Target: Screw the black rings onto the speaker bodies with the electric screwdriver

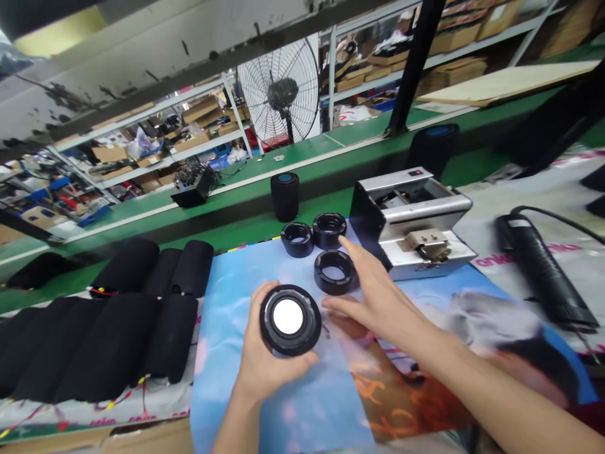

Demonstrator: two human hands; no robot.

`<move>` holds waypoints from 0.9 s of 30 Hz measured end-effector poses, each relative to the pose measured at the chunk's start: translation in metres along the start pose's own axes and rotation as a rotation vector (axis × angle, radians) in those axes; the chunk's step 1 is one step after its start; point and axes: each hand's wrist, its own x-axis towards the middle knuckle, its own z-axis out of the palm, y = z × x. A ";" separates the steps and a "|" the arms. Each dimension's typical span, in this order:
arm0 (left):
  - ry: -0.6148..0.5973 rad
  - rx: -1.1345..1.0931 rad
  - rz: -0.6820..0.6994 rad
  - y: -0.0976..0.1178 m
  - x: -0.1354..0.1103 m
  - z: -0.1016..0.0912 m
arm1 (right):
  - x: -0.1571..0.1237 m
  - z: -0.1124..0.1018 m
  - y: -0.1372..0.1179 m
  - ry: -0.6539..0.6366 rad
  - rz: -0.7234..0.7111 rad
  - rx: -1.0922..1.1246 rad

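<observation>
In my left hand (265, 359) is a round black speaker part (302, 343) with a white disc (288, 316) in its middle, its face tilted up toward me. Fingers and thumb wrap around its sides. My right hand (366, 287) reaches over the mat with thumb and fingers apart, close beside a black ring (333, 272). Whether the fingertips touch that ring I cannot tell. Behind it stand a second black ring (297, 239) and a third black ring (329, 230), side by side on the blue printed mat (236, 378).
A silver metal box device (420, 221) stands at the right of the mat. Beyond the rings is a black cylinder (285, 197). Several black fabric-covered cylinders (108, 340) with wires lie at left. A black electric screwdriver (543, 271) is at far right, and a fan (282, 94) stands behind.
</observation>
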 end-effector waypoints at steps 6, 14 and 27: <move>0.012 -0.012 0.008 0.003 0.002 0.008 | 0.013 -0.015 -0.020 0.092 -0.003 0.105; -0.233 -0.258 0.018 0.025 0.022 0.027 | 0.015 -0.075 -0.074 -0.455 -0.336 0.170; -0.269 -0.453 -0.112 0.021 0.018 0.029 | 0.023 -0.070 -0.062 -0.564 -0.246 0.075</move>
